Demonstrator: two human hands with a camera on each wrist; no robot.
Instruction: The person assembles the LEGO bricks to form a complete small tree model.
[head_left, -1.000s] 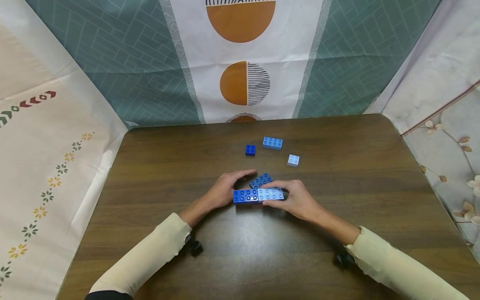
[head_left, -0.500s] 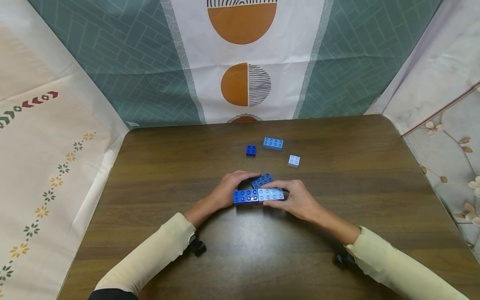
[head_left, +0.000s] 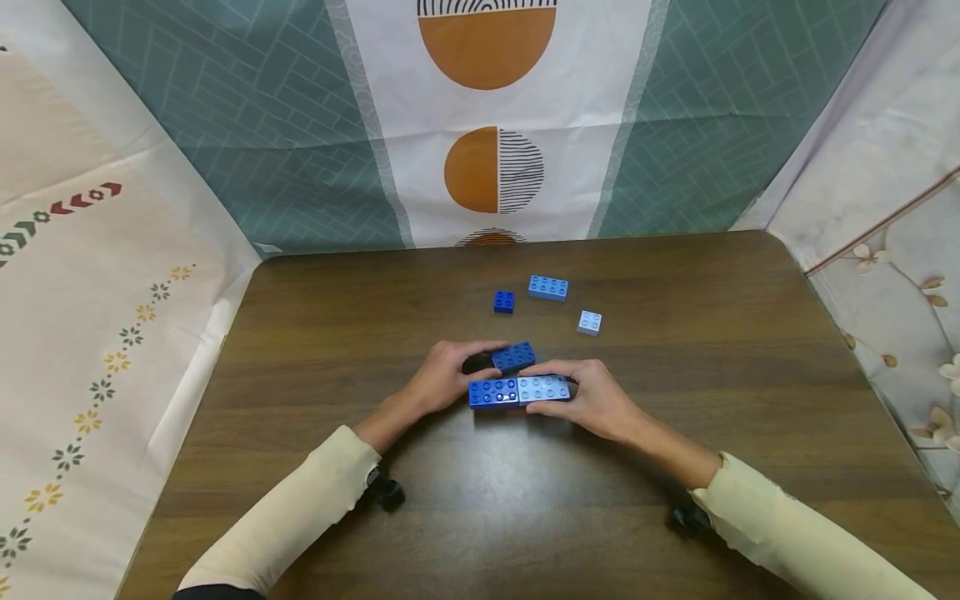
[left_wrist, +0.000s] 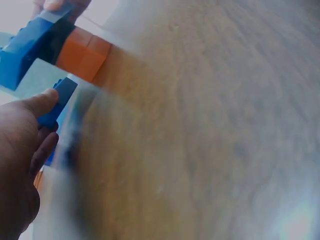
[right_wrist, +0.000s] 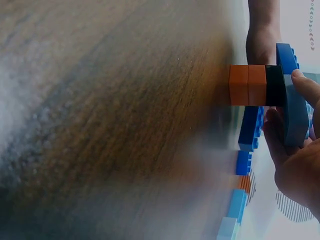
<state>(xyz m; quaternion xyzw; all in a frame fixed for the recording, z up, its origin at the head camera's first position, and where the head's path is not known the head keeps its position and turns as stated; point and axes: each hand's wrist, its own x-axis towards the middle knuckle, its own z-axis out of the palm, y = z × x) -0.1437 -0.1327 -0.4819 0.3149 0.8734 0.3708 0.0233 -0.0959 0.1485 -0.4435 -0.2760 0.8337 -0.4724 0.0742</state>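
My right hand [head_left: 596, 398] grips a light blue toy brick [head_left: 544, 387] between thumb and fingers. Beside that brick, in line with it, is a blue eight-stud brick [head_left: 492, 392]. Both cap a stack seen side-on in the right wrist view, over a dark brick [right_wrist: 274, 86] and orange bricks [right_wrist: 247, 85]. Just behind the stack, my left hand [head_left: 446, 375] pinches a separate blue eight-stud brick [head_left: 513, 357] by its left end. In the left wrist view this brick [left_wrist: 59, 102] is tilted, with the thumb on its near side.
Farther back on the brown table [head_left: 360, 317] lie a small dark blue brick [head_left: 504, 302], a light blue eight-stud brick [head_left: 548, 287] and a pale blue four-stud brick [head_left: 589, 322]. A patterned cloth [head_left: 300, 125] hangs behind the table's far edge.
My left hand has closed its thumb and fingers on the rear blue brick, which has shifted slightly left and turned. The right hand and the stack hold their place.
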